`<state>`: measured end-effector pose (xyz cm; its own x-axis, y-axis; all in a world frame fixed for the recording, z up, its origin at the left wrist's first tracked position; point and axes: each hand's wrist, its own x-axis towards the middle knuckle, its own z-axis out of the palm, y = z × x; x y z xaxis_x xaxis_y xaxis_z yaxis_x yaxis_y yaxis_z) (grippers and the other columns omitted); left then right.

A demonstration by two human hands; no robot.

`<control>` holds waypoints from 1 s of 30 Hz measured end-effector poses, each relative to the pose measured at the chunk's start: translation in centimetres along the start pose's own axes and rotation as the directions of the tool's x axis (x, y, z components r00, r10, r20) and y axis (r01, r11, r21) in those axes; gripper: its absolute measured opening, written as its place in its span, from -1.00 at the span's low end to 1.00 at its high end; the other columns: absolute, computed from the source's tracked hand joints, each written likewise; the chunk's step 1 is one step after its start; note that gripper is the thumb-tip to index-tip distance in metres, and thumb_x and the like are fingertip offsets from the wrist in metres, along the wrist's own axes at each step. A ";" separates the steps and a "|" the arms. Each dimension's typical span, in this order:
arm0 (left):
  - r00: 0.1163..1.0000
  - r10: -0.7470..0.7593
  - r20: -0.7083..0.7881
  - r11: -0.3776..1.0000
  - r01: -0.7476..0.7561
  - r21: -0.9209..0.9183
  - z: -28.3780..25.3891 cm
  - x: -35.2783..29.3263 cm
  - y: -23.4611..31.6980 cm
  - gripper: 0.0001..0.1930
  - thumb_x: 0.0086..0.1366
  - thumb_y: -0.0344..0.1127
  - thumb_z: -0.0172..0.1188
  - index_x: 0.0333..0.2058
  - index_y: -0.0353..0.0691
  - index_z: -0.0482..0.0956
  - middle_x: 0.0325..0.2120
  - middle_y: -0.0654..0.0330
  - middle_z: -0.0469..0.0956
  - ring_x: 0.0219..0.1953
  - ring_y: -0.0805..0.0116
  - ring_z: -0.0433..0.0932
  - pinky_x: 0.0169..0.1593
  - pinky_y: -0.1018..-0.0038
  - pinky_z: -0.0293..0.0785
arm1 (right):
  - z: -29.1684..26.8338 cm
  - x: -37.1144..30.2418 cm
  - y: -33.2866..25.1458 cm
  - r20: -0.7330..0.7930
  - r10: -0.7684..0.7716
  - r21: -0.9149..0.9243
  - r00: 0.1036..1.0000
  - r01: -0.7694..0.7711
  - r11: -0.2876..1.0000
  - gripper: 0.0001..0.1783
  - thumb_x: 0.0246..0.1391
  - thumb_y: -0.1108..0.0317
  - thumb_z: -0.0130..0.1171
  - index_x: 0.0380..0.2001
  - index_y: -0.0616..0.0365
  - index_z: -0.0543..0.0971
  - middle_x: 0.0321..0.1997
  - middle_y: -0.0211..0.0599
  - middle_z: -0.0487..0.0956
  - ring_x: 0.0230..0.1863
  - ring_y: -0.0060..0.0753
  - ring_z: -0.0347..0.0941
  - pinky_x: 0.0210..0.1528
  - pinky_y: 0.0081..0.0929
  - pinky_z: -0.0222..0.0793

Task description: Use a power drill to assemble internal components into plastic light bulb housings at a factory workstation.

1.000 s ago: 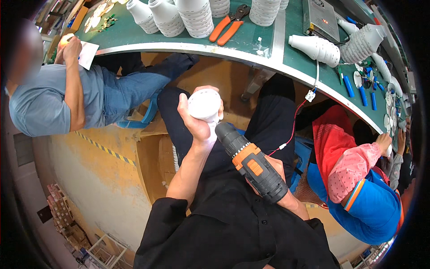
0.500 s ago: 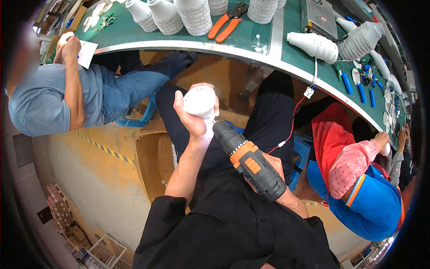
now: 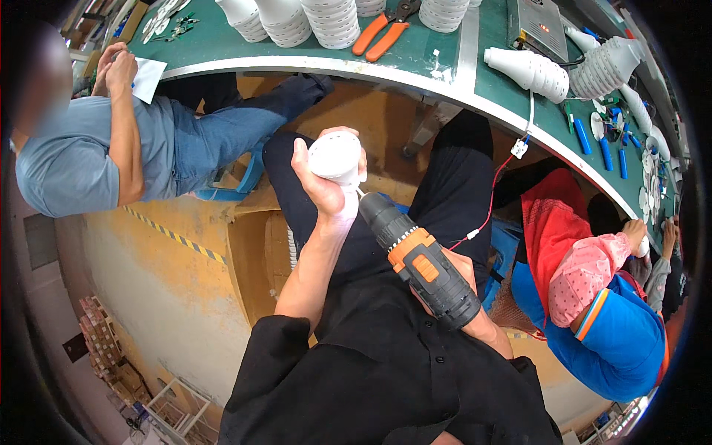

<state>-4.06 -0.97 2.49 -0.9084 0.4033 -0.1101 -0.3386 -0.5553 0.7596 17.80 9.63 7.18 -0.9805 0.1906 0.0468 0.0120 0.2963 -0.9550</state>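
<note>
My left hand (image 3: 320, 187) is wrapped round a white plastic lamp housing (image 3: 334, 156), its round wide end turned up toward me. A black and orange cordless drill (image 3: 423, 259) is in my right hand (image 3: 461, 273), whose fingers are partly hidden behind the drill body. The drill points up and left at the housing's lower side. Its thin bit (image 3: 361, 192) shows between the chuck and the housing; whether the tip touches, I cannot tell. Light falls on my left wrist beside the chuck. Both hands are above my lap.
Stacked white housings (image 3: 326, 22), orange-handled pliers (image 3: 384, 33) and a metal power box (image 3: 538, 30) stand on the green workbench (image 3: 437, 52). A red wire (image 3: 489, 196) hangs from its edge. An open cardboard box (image 3: 256, 259) is by my left leg. Co-workers sit on both sides.
A little more space shows between the chuck and the housing, and the thin bit has come into sight. Both hands keep their hold. The whole view has shifted slightly.
</note>
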 end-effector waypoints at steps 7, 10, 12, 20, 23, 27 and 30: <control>1.000 0.001 0.015 1.000 -0.001 0.008 0.1 1.3 0.3 -0.23 0.41 0.32 -0.36 -0.20 -0.38 0.54 -0.67 0.10 0.47 -0.67 0.33 0.39 -0.60 0.48 0.29 | -0.4 -0.1 -0.8 -0.023 0.065 0.061 0.998 -0.063 0.996 -0.42 -0.10 0.51 0.38 0.06 0.46 0.53 -0.01 0.08 0.65 -0.05 -0.16 0.67 -0.03 -0.37 0.56; 0.993 -0.108 -0.039 0.973 0.098 -0.207 0.8 0.9 2.0 -0.25 0.42 0.31 -0.32 -0.19 -0.36 0.54 -0.61 0.11 0.48 -0.64 0.33 0.40 -0.59 0.46 0.27 | -1.0 0.2 -2.8 0.009 0.155 0.245 0.988 -0.152 0.958 -0.47 -0.07 0.49 0.38 0.04 0.39 0.56 -0.05 -0.01 0.68 -0.04 -0.20 0.68 -0.04 -0.39 0.56; 0.983 -0.028 -0.180 0.999 0.019 -0.051 0.8 1.4 2.5 -0.25 0.42 0.33 -0.34 -0.15 -0.33 0.52 -0.61 0.13 0.48 -0.65 0.37 0.40 -0.63 0.50 0.27 | -1.3 0.4 -1.7 -0.018 0.141 0.254 0.990 -0.132 0.958 -0.52 -0.04 0.47 0.38 0.01 0.33 0.59 -0.08 -0.06 0.69 -0.04 -0.20 0.68 -0.05 -0.41 0.56; 0.489 0.521 0.700 0.009 -0.823 0.568 12.2 10.6 13.9 -0.58 0.45 -0.06 -0.18 -0.21 -0.31 0.53 -0.32 0.08 0.59 -0.39 0.11 0.61 -0.26 0.34 0.52 | -0.8 -0.3 0.0 -0.118 -0.028 0.093 0.993 0.039 0.995 -0.42 -0.06 0.41 0.37 0.10 0.24 0.57 0.07 0.00 0.64 -0.05 -0.04 0.66 -0.05 -0.34 0.61; 0.233 0.258 0.938 -0.474 -0.815 0.333 20.9 14.2 15.0 -0.74 0.37 -0.21 0.00 -0.34 -0.28 0.55 -0.43 0.06 0.62 -0.43 0.04 0.62 -0.31 0.29 0.54 | -0.9 0.0 0.3 -0.117 -0.053 0.113 0.992 0.066 0.991 -0.43 -0.05 0.39 0.37 0.10 0.24 0.57 0.06 -0.02 0.65 -0.05 -0.04 0.66 -0.06 -0.35 0.61; 0.119 -0.126 0.985 -0.753 -0.658 -0.017 27.8 19.0 11.8 -0.73 0.33 -0.22 0.05 -0.48 -0.23 0.56 -0.50 0.08 0.63 -0.43 0.12 0.63 -0.32 0.28 0.56 | -1.6 0.3 0.4 -0.132 -0.031 0.160 0.991 0.052 0.986 -0.44 -0.04 0.36 0.36 0.09 0.23 0.57 0.04 -0.03 0.65 -0.05 -0.04 0.66 -0.06 -0.32 0.61; 0.095 -0.335 0.937 -0.761 -0.614 -0.209 30.6 21.4 10.6 -0.69 0.34 -0.21 0.05 -0.56 -0.21 0.52 -0.61 0.09 0.59 -0.51 0.15 0.62 -0.39 0.28 0.55 | -1.8 0.3 0.7 -0.155 -0.029 0.167 0.987 0.055 0.984 -0.40 -0.06 0.32 0.39 0.11 0.23 0.57 0.01 -0.02 0.66 -0.06 -0.03 0.66 -0.05 -0.30 0.60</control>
<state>-19.55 24.03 27.81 0.2566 0.9062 0.3360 0.7644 0.0224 -0.6444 17.82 11.54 7.04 -0.9381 0.3249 0.1196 -0.0751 0.1463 -0.9864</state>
